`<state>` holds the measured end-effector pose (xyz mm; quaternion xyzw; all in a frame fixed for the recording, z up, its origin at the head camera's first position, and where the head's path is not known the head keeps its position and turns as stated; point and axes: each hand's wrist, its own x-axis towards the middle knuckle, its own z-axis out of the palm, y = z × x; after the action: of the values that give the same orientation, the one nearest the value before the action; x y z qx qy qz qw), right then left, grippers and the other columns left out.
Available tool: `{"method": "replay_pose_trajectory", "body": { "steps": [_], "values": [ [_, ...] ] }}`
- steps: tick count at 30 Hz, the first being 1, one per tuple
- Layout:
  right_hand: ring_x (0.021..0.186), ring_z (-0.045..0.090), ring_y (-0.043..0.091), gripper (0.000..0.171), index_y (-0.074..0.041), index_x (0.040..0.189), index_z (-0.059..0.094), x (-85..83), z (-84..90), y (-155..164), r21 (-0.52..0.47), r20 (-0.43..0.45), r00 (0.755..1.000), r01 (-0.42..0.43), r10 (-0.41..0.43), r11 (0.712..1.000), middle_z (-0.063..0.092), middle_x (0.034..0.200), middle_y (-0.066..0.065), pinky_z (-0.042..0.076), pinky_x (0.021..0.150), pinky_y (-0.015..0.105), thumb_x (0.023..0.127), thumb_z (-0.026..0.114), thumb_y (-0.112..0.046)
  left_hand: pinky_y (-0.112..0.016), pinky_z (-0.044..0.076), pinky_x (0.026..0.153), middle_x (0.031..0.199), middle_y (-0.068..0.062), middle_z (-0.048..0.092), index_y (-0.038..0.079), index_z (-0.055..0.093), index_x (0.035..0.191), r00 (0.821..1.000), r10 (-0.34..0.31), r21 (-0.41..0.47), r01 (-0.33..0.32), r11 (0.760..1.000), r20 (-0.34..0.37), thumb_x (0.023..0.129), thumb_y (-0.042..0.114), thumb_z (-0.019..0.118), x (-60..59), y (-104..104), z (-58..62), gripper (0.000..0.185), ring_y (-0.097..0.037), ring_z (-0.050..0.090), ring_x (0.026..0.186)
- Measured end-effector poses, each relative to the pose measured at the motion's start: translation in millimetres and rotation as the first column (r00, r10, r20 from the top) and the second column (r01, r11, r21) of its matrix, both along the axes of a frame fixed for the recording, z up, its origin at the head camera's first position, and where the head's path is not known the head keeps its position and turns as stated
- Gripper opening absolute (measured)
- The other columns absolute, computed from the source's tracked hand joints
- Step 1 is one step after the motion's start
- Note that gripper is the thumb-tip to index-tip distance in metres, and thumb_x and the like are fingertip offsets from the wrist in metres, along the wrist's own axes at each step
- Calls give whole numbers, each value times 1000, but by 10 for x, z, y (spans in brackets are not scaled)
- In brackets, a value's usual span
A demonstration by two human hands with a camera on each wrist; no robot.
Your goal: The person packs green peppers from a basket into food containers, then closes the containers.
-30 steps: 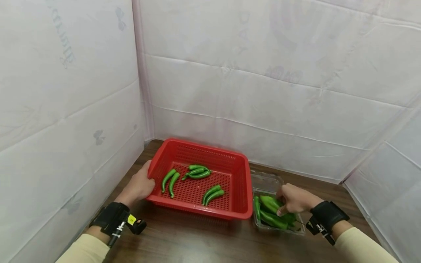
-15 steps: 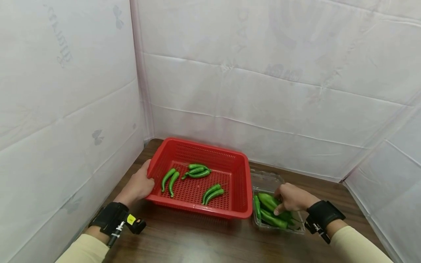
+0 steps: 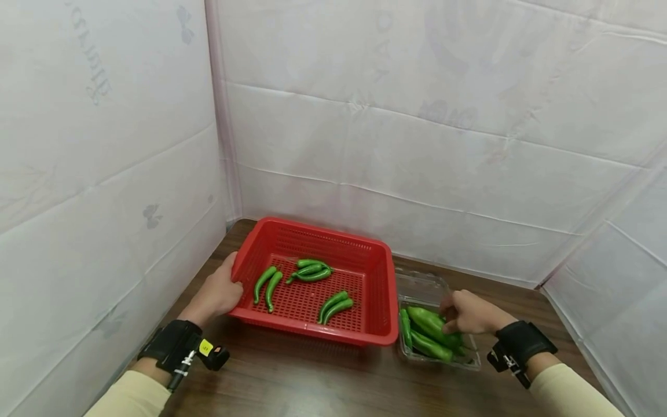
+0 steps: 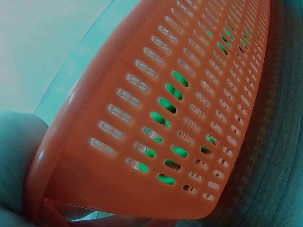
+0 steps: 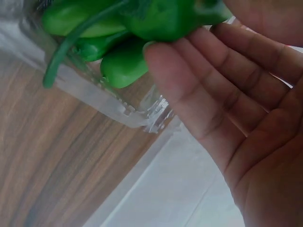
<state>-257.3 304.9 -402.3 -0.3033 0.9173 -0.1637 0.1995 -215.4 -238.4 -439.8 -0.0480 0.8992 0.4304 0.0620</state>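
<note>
The right hand (image 3: 466,313) rests with relaxed fingers on the peppers (image 3: 429,333) in the tray (image 3: 417,284), which lie lengthwise toward the person (nothing gripped). The left hand (image 3: 219,292) grips the basket (image 3: 380,301) edge.

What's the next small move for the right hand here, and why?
Probably curl the fingers round one pepper in the clear tray and lift it. The right hand rests at the pile with fingers nearly straight, gripping nothing, while the left hand holds the red basket by its rim.
</note>
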Motion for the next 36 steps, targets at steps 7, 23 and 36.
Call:
{"method": "replay_pose_trajectory", "body": {
  "steps": [7, 23, 36],
  "values": [
    [77, 64, 3, 27, -6, 109, 75, 11, -8, -42, -39, 9, 1000, -11, 12, 999, 73, 90, -3, 55, 68, 28, 88, 82, -22, -44, 58, 81, 135, -30, 59, 6, 21, 160, 1000, -6, 16, 6, 1000, 4, 97, 1, 45, 6, 9, -15, 68, -34, 66, 103],
    [79, 65, 3, 22, -9, 109, 76, -88, 15, 5, -49, 22, 999, 43, -42, 998, 73, 93, -3, 55, 68, 27, 92, 77, -24, -46, 55, 86, 139, -31, 56, 6, 12, 165, 999, 7, -4, -7, 1000, 31, 100, 5, 44, 4, -38, 54, 73, -36, 64, 109],
    [71, 62, 0, 10, -11, 104, 76, -242, 265, -302, -26, -122, 993, -6, 3, 1000, 75, 88, 2, 53, 64, 26, 96, 71, -14, -48, 53, 90, 138, -30, 58, 7, 16, 164, 999, 6, -15, -5, 1000, 38, 99, 4, 44, -13, 2, 29, 71, -35, 64, 110]
  ]
}}
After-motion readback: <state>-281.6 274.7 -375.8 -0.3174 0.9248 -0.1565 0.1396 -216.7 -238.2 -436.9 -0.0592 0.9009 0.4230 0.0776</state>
